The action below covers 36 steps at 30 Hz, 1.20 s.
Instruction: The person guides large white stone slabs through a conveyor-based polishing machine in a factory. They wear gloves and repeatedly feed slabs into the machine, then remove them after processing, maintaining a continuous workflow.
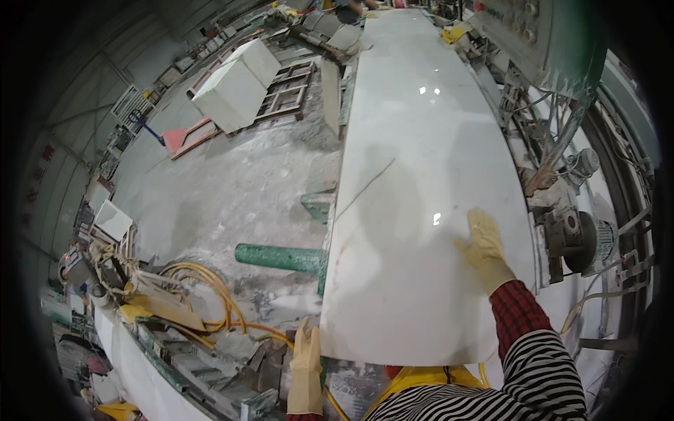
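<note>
A long, glossy white stone slab (414, 281) stretches away from me, with a thin dark line running across its left side. My right hand (486, 247), in a cream rubber glove, lies flat on the slab near its right edge with the fingers spread. Beside the slab's near left corner is my left hand (306, 358), gloved the same way. Its fingers are stretched forward and nothing shows in them; whether it touches the slab's edge I cannot tell.
Left of the slab a green pipe (277, 257) juts out, with a coiled yellow hose (221, 298) near it. White blocks (235, 91) stand farther back on the floor. Motors (593, 242) and a green control box (547, 42) line the right side. A person (349, 10) is at the far end.
</note>
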Motion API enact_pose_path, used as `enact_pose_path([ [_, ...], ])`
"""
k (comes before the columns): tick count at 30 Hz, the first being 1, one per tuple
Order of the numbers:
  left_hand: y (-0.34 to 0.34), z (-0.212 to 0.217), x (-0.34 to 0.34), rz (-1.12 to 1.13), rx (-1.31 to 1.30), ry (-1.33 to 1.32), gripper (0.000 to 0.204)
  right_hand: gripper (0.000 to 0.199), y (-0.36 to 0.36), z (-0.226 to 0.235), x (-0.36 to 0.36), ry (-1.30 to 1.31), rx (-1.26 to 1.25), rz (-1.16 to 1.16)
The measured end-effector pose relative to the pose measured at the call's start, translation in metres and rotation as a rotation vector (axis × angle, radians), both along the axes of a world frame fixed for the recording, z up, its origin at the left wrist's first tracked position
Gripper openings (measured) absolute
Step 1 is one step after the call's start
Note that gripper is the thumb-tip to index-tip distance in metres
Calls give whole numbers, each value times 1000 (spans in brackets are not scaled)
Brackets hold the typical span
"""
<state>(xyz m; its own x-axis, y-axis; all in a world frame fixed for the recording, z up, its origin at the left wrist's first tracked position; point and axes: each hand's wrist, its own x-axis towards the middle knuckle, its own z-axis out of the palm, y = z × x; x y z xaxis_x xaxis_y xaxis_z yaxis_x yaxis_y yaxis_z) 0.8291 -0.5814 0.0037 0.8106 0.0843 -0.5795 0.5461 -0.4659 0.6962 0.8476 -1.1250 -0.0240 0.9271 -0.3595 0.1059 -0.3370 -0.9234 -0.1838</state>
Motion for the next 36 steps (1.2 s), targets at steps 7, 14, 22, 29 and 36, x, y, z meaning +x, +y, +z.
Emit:
enact_pose_path([
  [7, -18, -7, -59, 838, -773, 118, 55, 94, 4, 24, 17, 89, 63, -8],
  [14, -27, -28, -88, 387, -703, 58, 49, 88, -17, -15, 17, 1, -35, 29],
  [22, -11, -122, -134, 79, -864, -396, 58, 77, -9, -29, 8, -5, -4, 143],
  [29, -68, -44, -122, 450, -908, -70, 66, 73, 148, -12, -87, 80, 71, 770],
  [36, -78, -27, -134, 663, -904, 187, 70, 49, 303, 9, -67, -97, 321, 983],
])
